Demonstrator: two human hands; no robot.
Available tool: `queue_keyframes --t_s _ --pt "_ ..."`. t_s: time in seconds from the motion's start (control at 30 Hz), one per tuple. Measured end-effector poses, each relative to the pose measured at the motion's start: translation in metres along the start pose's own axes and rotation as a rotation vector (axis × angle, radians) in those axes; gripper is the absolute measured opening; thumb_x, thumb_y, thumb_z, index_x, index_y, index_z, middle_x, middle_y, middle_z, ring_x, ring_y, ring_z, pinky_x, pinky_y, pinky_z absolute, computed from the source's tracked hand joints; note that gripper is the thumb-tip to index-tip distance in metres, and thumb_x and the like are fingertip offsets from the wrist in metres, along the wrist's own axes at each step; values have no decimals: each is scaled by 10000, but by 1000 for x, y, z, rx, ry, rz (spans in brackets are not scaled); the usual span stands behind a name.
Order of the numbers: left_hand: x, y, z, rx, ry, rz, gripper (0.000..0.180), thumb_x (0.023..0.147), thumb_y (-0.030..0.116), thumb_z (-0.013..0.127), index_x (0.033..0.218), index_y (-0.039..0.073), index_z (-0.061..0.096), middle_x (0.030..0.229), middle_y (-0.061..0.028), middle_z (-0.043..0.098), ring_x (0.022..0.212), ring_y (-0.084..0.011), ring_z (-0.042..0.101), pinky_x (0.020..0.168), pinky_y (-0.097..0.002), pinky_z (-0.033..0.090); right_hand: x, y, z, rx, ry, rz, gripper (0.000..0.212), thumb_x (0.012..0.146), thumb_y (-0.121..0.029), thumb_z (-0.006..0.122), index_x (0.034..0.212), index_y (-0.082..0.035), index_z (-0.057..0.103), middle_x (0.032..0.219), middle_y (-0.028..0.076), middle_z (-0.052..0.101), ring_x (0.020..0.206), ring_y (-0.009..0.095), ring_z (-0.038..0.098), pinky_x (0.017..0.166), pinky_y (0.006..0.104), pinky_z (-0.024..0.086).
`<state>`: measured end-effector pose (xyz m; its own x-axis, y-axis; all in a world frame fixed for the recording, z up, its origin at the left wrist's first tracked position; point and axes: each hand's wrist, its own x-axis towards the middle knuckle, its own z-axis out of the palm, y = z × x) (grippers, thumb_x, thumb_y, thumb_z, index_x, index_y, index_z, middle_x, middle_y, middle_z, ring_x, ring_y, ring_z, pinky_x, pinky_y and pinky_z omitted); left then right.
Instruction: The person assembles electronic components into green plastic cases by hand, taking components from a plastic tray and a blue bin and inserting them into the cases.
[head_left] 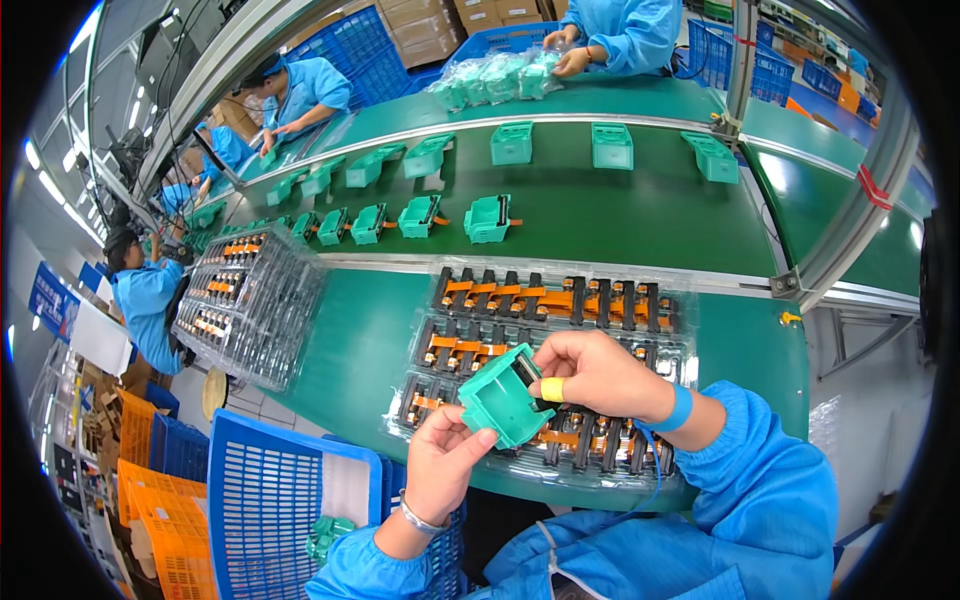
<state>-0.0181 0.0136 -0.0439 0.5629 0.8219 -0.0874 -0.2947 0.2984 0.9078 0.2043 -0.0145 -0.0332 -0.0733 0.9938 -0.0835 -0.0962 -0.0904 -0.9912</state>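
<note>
My left hand grips a green plastic housing by its lower left edge, its open side tilted up. My right hand, with yellow tape round one finger and a blue strap at the wrist, pinches a black strip-like part at the housing's right side. Whether that part is fully seated cannot be made out. Beneath both hands lies a clear plastic tray with rows of black parts carrying orange flat cables.
A stack of clear trays stands left on the green bench. Beyond, green housings line the conveyor belt. A blue basket stands lower left; a metal post rises at right. Co-workers in blue work across.
</note>
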Motion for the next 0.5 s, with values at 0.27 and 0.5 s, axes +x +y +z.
queue_keyframes --t_s 0.27,0.5 --pt "1 15 6 -28 141 123 330 844 49 578 1140 43 432 1142 -141 540 1069 -249 540 886 -390 480 24 -51 -62 -256 278 -100 143 736 -59 649 829 20 575 740 79 599 646 140 576 512 254 494" --pt "5 21 3 16 175 232 317 838 -8 556 1125 41 429 1091 -118 555 1007 -218 563 839 -354 502 110 -6 -162 -368 656 172 100 761 -25 624 749 49 557 659 98 522 533 195 531 442 335 524"
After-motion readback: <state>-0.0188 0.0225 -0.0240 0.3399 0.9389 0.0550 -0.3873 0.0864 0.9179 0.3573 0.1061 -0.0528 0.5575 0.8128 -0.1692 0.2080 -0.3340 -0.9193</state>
